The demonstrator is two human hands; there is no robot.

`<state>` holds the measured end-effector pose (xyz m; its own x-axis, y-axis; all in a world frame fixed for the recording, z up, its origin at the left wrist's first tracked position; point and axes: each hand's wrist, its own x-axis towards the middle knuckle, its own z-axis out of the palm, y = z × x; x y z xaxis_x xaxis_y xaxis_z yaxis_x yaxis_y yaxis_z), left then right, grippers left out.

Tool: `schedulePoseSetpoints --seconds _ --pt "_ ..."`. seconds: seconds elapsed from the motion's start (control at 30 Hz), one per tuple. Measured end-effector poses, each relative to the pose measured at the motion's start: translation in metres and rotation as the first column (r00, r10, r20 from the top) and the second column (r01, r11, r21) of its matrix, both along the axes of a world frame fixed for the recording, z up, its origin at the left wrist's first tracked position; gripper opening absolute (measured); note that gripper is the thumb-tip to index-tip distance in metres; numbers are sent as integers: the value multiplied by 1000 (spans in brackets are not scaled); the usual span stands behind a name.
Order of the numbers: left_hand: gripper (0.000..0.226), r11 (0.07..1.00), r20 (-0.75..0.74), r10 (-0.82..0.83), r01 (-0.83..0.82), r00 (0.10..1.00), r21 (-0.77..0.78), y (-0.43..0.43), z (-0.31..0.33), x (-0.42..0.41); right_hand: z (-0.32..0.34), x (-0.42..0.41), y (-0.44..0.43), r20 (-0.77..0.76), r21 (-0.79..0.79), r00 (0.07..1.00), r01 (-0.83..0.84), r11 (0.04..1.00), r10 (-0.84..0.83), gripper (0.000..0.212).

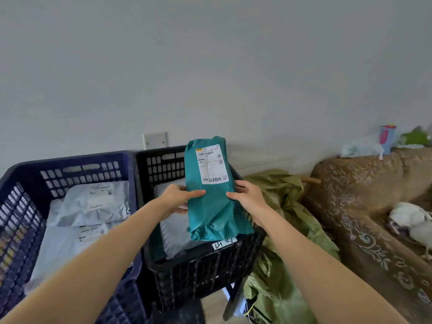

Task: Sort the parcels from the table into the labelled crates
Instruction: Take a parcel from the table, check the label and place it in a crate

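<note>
A teal plastic parcel (pixel 215 202) with a white shipping label stands upright in the air above the black crate (pixel 201 260). My left hand (pixel 176 199) grips its left edge, thumb across the front. My right hand (pixel 249 198) grips its right edge the same way. The black crate carries a small handwritten label on its front rim and holds a grey parcel (pixel 175 230). To its left, the dark blue crate (pixel 21 206) holds several grey-white parcels (pixel 93 202) with labels.
A green woven sack (pixel 280 242) lies crumpled right of the black crate. A brown patterned sofa (pixel 364 206) fills the right side, with a white bundle (pixel 411 220) on its seat and bags and a cup on its back. A plain wall stands behind.
</note>
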<state>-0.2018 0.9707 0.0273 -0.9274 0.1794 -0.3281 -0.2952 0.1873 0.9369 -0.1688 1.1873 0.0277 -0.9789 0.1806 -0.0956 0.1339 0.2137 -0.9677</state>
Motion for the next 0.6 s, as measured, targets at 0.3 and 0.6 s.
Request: schedulePoseSetpoints --seconds 0.3,0.6 --pt "43 978 116 198 -188 973 -90 29 -29 -38 -42 -74 23 107 -46 977 -183 982 187 49" --pt "88 951 213 297 -268 931 -154 30 -68 -80 -84 -123 7 215 -3 946 -250 968 244 62"
